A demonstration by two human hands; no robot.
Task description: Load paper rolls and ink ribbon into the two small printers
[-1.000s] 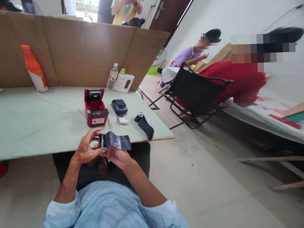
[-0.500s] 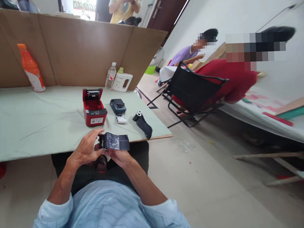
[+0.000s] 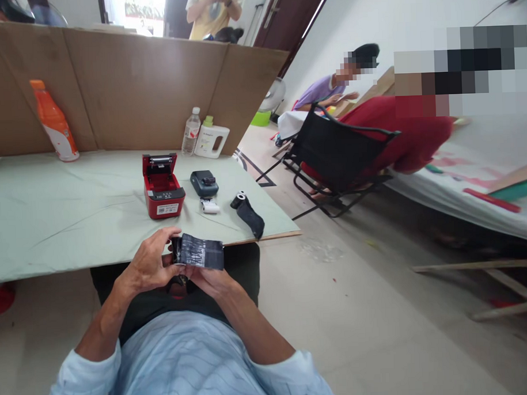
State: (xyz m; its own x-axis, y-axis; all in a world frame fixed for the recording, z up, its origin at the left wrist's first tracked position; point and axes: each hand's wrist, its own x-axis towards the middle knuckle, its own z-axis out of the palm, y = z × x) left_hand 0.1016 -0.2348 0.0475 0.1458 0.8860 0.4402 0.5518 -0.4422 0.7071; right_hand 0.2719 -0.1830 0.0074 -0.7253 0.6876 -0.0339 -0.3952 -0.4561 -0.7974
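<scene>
Close to the table's front edge, my left hand (image 3: 149, 264) grips the rolled end of a black paper roll (image 3: 200, 252), thumb and fingers on its two ends. A short length of it is unrolled to the right, glossy with pale streaks. My right hand (image 3: 213, 280) supports that loose strip from below, its fingers mostly hidden. Just beyond stands a red receipt printer (image 3: 164, 208) with its lid up and its bay visible. Beside it sits a small dark portable printer (image 3: 205, 183), with a white paper roll (image 3: 209, 205) in front. Farther right lies another partly unrolled black roll (image 3: 249, 217).
An orange bottle (image 3: 55, 121), a clear water bottle (image 3: 191, 132) and a white jug (image 3: 212, 140) stand against a cardboard screen (image 3: 147, 92). Right of the table (image 3: 73, 192) is a black folding chair (image 3: 339, 143) with a person in red; other people are farther off.
The black strip has tilted slightly, its right end now lower, and my right hand has shifted a little downward. My left hand keeps its grip. The view has turned slightly.
</scene>
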